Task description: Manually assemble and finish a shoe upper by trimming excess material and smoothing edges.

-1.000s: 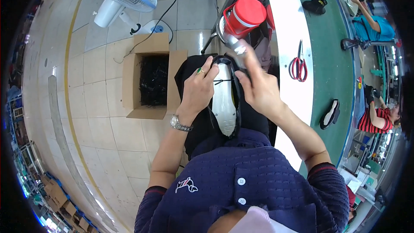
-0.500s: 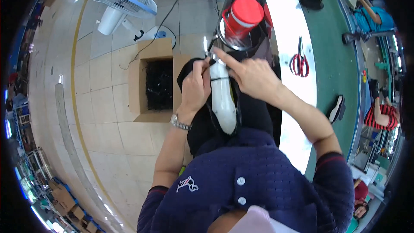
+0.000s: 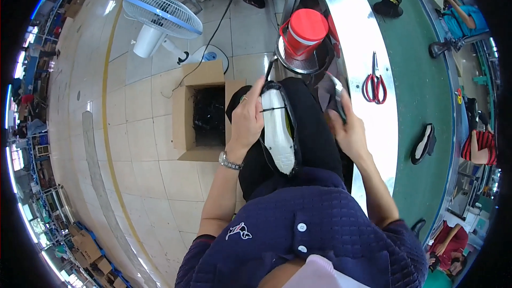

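A black shoe upper [image 3: 293,128] lies on my lap, its pale white underside [image 3: 278,128] facing up and crossed by a thin dark cord. My left hand [image 3: 247,122] grips its left side near the far end. Off to the right, beside my knee, my right hand [image 3: 350,130] is closed around a slim tool [image 3: 336,84] with pale and reddish parts. Motion blur hides what kind of tool it is. Red-handled scissors [image 3: 375,86] lie on the metal bench right of that hand.
An open cardboard box [image 3: 181,125] with dark scraps stands left of my knees. Beyond it is a white-blue fan [image 3: 160,16]. A red lidded bucket [image 3: 306,34] rests on a metal stand ahead. Shoes [image 3: 423,144] lie on the green conveyor belt [image 3: 408,74] past the metal bench [image 3: 368,138].
My right hand has left the far end of the shoe upper and moved right, toward the bench edge, with a tool now showing in it. My left hand still holds the upper.
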`<state>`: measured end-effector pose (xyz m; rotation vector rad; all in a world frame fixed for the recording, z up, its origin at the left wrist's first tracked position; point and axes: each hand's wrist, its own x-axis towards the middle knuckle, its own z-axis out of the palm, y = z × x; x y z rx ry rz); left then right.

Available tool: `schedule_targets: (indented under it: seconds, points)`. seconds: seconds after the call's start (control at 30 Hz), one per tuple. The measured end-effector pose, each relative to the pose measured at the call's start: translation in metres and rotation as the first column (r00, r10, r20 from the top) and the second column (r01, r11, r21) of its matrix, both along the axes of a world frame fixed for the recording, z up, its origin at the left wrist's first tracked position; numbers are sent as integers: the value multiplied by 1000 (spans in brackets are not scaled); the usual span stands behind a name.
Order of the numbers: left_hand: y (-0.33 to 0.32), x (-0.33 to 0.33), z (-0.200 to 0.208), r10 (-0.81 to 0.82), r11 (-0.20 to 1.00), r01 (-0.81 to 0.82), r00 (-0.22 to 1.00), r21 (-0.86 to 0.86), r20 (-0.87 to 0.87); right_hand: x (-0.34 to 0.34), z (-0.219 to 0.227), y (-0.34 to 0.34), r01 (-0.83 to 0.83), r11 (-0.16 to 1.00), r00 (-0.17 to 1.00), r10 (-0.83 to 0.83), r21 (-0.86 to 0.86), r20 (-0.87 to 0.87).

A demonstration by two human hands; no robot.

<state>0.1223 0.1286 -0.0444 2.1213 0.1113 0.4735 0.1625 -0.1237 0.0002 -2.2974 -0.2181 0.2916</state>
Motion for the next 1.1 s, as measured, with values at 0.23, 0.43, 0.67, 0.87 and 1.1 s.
schedule_targets:
  seconds: [0.23, 0.43, 0.67, 0.87, 1.1]
  points:
    - [-1, 0, -1, -136, 935, 147, 989, 322, -55, -59, -69, -149, 304, 686, 910, -414, -661, -11]
    - [0, 0, 6, -108, 931, 117, 993, 345, -45, -7, -98, -167, 456, 849, 858, -341, -266, 384]
    - [-14, -21, 9, 115, 990, -122, 988, -64, -106, 137, -118, -135, 510, 767, 850, -380, -389, 365]
    - [-42, -55, -16, 106, 968, -133, 985, -213, -135, 128, -106, -169, 380, 901, 891, -417, -208, -180]
    - [-67, -60, -22, 159, 902, -249, 951, -353, -266, -1, 4, -62, 167, 858, 766, 198, 486, -611]
